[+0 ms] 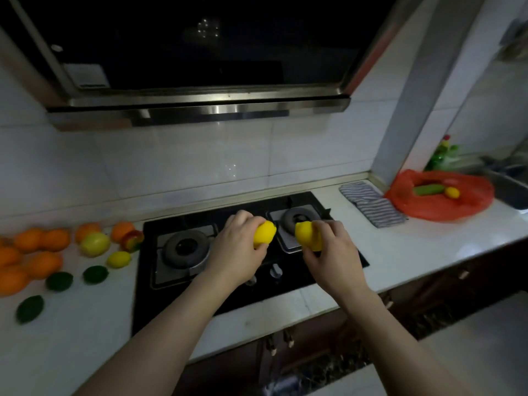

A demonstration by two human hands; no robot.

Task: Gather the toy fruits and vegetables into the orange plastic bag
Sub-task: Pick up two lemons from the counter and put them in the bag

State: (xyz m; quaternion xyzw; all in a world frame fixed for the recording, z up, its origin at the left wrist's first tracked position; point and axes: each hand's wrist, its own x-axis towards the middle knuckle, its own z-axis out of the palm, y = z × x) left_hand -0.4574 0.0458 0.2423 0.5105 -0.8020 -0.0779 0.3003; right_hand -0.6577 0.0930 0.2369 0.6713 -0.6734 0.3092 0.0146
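Above the stove (228,287), one toy lemon (265,234) is being gripped in the left hand (237,241) and a second toy lemon (305,234) in the right hand (328,247), seemingly so that two pieces are being carried at once. Right of the stove, the orange plastic bag (457,208) is lying on the counter (400,247), its mouth being left spread for easy dropping. Oranges (43,264) and limes (59,280) are waiting left of the stove.

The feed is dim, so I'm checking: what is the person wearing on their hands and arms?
Nothing visible. The left hand and right hand are bare: no gloves, rings or watch. The left forearm and right forearm are bare too, with no sleeve in view down to the frame edge.
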